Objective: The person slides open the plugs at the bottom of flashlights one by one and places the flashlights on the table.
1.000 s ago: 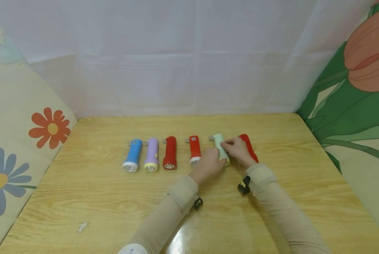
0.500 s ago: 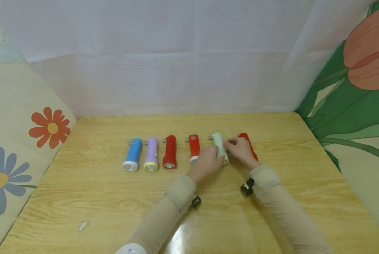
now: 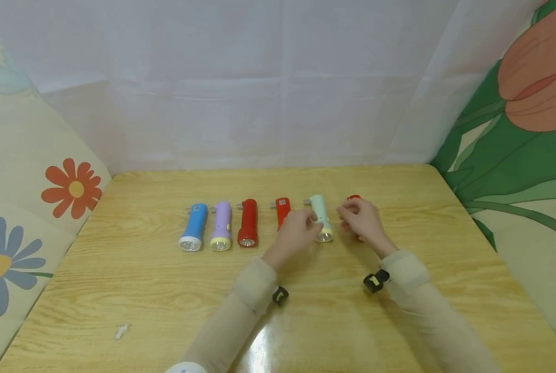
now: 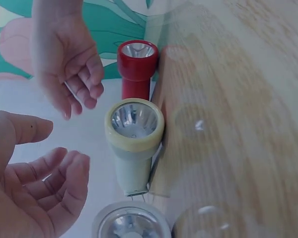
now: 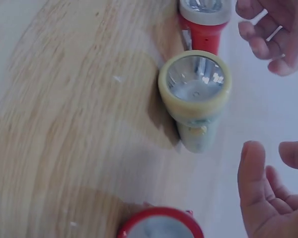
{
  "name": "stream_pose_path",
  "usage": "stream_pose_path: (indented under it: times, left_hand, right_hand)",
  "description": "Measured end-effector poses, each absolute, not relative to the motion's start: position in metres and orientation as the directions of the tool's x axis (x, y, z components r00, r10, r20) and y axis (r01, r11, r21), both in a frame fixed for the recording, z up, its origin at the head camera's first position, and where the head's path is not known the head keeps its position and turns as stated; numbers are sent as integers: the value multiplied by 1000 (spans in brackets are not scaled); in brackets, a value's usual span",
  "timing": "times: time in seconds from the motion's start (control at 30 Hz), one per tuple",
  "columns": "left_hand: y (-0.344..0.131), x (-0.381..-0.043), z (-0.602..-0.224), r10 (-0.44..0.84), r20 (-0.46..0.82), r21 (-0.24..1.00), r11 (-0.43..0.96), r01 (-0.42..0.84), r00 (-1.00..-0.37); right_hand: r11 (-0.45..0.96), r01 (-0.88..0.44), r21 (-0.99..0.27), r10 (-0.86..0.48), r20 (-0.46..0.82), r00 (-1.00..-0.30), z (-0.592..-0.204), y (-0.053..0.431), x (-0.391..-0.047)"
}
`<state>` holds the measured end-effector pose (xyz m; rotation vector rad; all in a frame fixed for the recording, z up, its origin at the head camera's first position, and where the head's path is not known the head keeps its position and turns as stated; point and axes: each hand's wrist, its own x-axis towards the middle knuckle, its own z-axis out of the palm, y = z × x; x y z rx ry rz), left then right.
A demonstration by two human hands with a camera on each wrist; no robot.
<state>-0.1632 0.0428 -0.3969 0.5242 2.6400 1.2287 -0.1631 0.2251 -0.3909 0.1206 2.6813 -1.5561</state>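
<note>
A light green flashlight (image 3: 320,210) with a yellow rim lies on the table, its lens toward me and grey plug prongs sticking out at its far end. My left hand (image 3: 293,235) hovers just left of it, fingers loosely bent with nothing in them; it covers the lens end of a red flashlight (image 3: 282,206) with a white rim. On the other side, my right hand (image 3: 366,224) is raised over another red flashlight (image 3: 354,197), hiding most of it. In the right wrist view a gap shows between the thumb and fingers (image 5: 254,173) of that hand.
Further left in the row lie a blue flashlight (image 3: 196,223), a purple flashlight (image 3: 222,220) with a yellow rim and a dark red flashlight (image 3: 248,220). A white sheet (image 3: 278,103) hangs behind the wooden table (image 3: 157,300). A small whitish scrap (image 3: 121,331) lies front left.
Both hands have drawn away from the green flashlight, the left hand to the left and the right hand to the right. The green flashlight has been let go and lies almost where it was.
</note>
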Motion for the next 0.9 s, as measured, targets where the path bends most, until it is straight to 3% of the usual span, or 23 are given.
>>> stream_pose_path:
  times: [0.37,0.6,0.9]
  left_hand:
    - [44,-159,-395,443,13,781,555,286,-896]
    - [55,-157,-397,531,118,753,503,424,-839]
    - [79,-154,-395,621,61,788,451,419,-782]
  right_hand:
    - [496,106,-862,53,-92,-994,-378,244,-153]
    - [507,113,-855,77,-86,-993,-377,257,-151]
    - [519,165,-839,98,-134,-986,-375,278,-160]
